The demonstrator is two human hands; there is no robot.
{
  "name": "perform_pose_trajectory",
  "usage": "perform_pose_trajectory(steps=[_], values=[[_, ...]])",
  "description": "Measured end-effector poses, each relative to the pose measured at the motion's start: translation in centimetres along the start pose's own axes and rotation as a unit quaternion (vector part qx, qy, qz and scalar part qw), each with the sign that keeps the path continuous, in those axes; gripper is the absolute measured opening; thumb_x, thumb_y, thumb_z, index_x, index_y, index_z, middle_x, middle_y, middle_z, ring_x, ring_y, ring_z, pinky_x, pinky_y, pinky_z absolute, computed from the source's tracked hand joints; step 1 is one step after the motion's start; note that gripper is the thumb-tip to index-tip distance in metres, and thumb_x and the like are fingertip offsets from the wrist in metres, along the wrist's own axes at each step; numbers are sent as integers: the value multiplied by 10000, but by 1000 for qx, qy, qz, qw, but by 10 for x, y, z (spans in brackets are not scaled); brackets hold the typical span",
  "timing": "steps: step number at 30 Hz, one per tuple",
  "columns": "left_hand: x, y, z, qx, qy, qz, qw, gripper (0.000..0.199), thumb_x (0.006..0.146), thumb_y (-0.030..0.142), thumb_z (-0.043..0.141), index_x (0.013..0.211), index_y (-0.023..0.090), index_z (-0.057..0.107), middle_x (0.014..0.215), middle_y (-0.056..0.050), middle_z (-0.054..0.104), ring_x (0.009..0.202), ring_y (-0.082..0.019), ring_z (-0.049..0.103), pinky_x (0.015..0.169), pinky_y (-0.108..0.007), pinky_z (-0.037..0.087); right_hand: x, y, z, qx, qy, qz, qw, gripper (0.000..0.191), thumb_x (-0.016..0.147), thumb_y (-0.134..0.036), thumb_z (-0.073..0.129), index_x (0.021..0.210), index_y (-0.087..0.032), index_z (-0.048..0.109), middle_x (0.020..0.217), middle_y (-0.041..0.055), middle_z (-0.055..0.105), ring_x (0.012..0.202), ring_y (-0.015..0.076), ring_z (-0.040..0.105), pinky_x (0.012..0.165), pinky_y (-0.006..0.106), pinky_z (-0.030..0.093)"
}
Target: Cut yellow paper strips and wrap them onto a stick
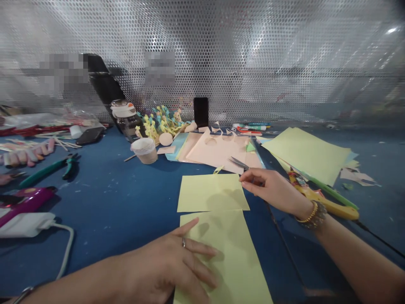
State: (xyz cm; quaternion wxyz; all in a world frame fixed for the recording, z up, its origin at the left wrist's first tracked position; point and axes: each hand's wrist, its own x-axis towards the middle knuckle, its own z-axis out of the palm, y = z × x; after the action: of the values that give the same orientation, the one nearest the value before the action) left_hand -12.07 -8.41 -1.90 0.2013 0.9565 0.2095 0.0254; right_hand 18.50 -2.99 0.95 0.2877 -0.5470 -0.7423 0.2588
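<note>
My left hand (180, 257), a ring on one finger, has its fingers spread over a long pale-yellow paper sheet (240, 253) at the bottom. Just beyond lies a smaller yellow paper piece (205, 190), its near edge meeting the long sheet. At that piece's far right corner, my right hand (265, 185) pinches with thumb and forefinger. Scissors (238, 162) show only their blades behind the right hand; their handles are hidden. Pink paper (211, 152) with cut-out holes lies under the blade tips. A small yellow scrap (218, 169) rests at the piece's far edge.
More yellow sheets (310, 152) and a yellow-handled tool (332, 207) with a cord lie right. A white cup (144, 150), a dark jar (126, 118) and a phone (201, 112) stand at the back. Green-handled pliers (47, 171) and a white cable (68, 249) are left.
</note>
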Motion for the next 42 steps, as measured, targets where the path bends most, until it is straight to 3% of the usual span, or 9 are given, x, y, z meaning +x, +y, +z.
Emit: perform_pose_trajectory(steps=[8, 11, 16, 18, 22, 30, 36, 39, 42], values=[[-17, 3, -20, 73, 73, 60, 993, 258, 856, 435, 516, 1069, 506, 644, 1025, 83, 725, 1131, -175, 591, 1133, -408, 238, 0, 1, 0, -16, -9, 0, 1000, 169, 833, -312, 540, 876, -196, 654, 851, 28, 689, 718, 156, 619, 653, 270, 491], [-21, 13, -40, 118, 165, 55, 978, 284, 912, 425, 435, 1121, 519, 603, 1050, 109, 713, 1107, -149, 602, 1100, -381, 318, 1, 1, 0, -27, -13, -3, 1000, 157, 839, -296, 535, 879, -200, 652, 860, 23, 691, 716, 153, 621, 666, 279, 489], [-22, -20, -77, 286, 309, -136, 897, 412, 892, 190, 379, 1196, 368, 594, 1233, 77, 631, 1176, -177, 557, 1064, -423, 373, 0, -1, 2, -52, -26, -1, 998, 144, 833, -283, 537, 877, -212, 654, 862, 22, 690, 719, 160, 618, 650, 289, 479], [-20, -40, -79, 322, 263, -227, 881, 463, 854, 128, 356, 1218, 286, 594, 1272, 25, 609, 1213, -213, 529, 1018, -436, 421, 0, -1, 3, -56, -25, -4, 998, 153, 837, -298, 532, 876, -216, 656, 867, 22, 688, 730, 163, 617, 654, 293, 477], [-13, -50, -56, 297, 114, -270, 909, 502, 833, 74, 318, 1224, 222, 595, 1303, -38, 586, 1204, -247, 539, 921, -426, 507, 0, 1, 5, -60, -23, -7, 998, 166, 833, -310, 535, 882, -216, 664, 858, 28, 687, 723, 166, 612, 649, 296, 473], [0, -25, -33, 296, 122, -224, 920, 461, 861, 99, 349, 1239, 227, 580, 1260, -47, 620, 1148, -256, 582, 891, -399, 517, -1, 1, 5, -77, -30, 0, 997, 176, 838, -318, 534, 910, -224, 664, 844, 22, 683, 713, 165, 610, 647, 298, 466], [-4, -50, -72, 297, 136, -258, 909, 518, 881, 504, 442, 1369, 336, 409, 1440, -23, 440, 1251, -289, 479, 963, -476, 446, -1, 0, 4, -76, -34, -7, 997, 182, 831, -312, 536, 920, -222, 667, 876, 31, 690, 712, 169, 618, 642, 298, 467], [-17, -79, -103, 329, 185, -304, 875, 537, 917, 396, 350, 1424, 221, 316, 1509, -83, 305, 1363, -339, 285, 1058, -561, 260, -1, 0, 4, -78, -32, -11, 996, 178, 822, -304, 541, 913, -220, 670, 854, 31, 689, 696, 168, 614, 630, 295, 464], [-32, -104, -120, 248, 171, -340, 891, 599, 893, 375, 192, 1426, 114, 271, 1412, -89, 433, 1251, -329, 437, 987, -478, 370, -1, -1, 4, -78, -30, -15, 996, 175, 816, -282, 540, 912, -216, 670, 843, 33, 689, 685, 165, 608, 623, 290, 462]])
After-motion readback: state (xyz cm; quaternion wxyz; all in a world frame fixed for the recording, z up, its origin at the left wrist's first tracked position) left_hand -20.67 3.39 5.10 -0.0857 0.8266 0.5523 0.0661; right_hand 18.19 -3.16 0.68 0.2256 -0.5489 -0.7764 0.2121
